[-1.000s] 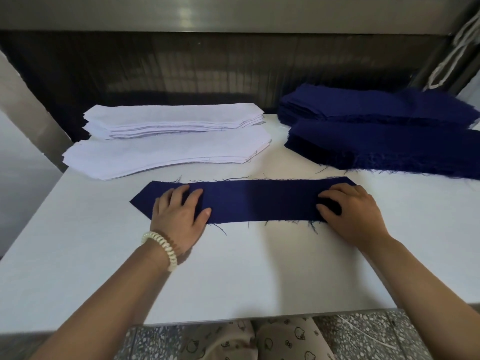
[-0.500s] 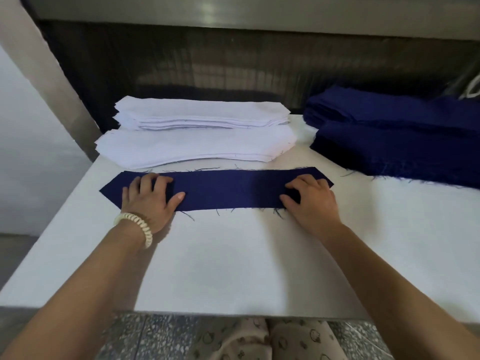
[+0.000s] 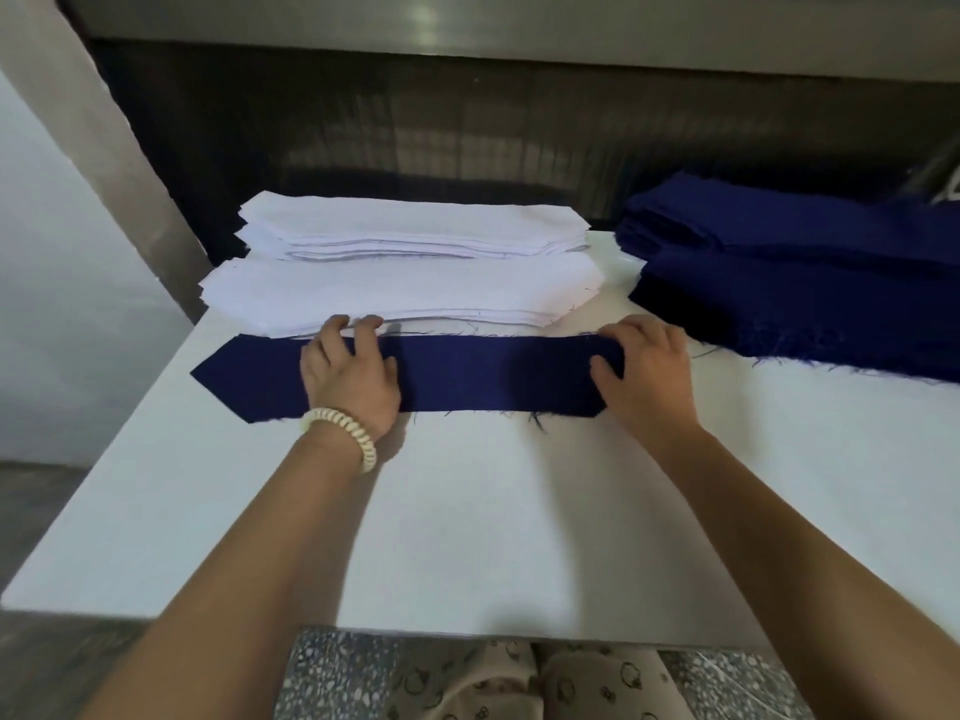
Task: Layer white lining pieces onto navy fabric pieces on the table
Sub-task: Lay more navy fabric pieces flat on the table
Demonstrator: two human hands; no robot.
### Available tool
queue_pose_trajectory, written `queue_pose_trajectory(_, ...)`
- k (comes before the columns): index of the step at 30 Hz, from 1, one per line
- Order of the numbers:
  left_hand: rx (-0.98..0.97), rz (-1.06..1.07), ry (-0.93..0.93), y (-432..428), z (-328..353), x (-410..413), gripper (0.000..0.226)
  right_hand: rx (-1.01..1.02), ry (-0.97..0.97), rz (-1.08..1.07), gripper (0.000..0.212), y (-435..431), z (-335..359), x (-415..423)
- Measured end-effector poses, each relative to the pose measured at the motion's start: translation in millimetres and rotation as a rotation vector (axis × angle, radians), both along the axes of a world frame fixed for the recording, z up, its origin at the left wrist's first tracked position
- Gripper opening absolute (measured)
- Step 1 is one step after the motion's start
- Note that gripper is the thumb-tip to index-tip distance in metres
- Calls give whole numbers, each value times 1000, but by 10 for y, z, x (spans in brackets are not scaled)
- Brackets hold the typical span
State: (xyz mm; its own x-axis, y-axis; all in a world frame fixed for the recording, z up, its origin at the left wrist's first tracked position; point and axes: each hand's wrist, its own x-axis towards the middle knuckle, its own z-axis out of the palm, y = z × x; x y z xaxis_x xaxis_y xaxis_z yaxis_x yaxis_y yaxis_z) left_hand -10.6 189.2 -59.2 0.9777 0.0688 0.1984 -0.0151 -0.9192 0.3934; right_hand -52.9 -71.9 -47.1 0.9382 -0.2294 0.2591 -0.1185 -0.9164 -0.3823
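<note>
A single navy fabric piece (image 3: 467,374), long with pointed ends, lies flat across a white table (image 3: 519,511), its frayed near edge trailing loose threads. The person's left hand (image 3: 350,376) rests palm down on the strip's left portion, fingers (image 3: 332,335) loosely spread, their tips reaching past the far edge to touch the front of the nearer white lining stack (image 3: 405,296). A pale coiled band (image 3: 345,431) circles that wrist. The right hand (image 3: 649,371) lies on the strip's right end, fingers extended and close together, thumb (image 3: 605,371) set apart on the navy cloth; neither hand pinches anything.

Behind the strip, 2 stacks of white lining pieces sit one beyond the other, the farther white stack (image 3: 410,226) taller. To the right, 2 piles of navy pieces (image 3: 805,283) overlap, well apart from the left hand and just beyond the right. Printed trousers (image 3: 519,683) show below the table edge.
</note>
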Motion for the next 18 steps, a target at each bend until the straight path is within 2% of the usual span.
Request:
queue_pose_trajectory(3,-22,-110,-3,-403,72,63,46,-38,-53,-97,41,-313,122,82)
queue_pose_trajectory(10,15,-350,119,-1366,215,255,41,-151,82,-197,47,-895,263,332)
queue_pose_trajectory(13,9,-400,103,-1727,270,317,40,-216,159,-168,45,-979,257,407)
queue_pose_trajectory(18,15,-438,58,-2221,342,383,40,-278,160,-137,32,-1046,235,467)
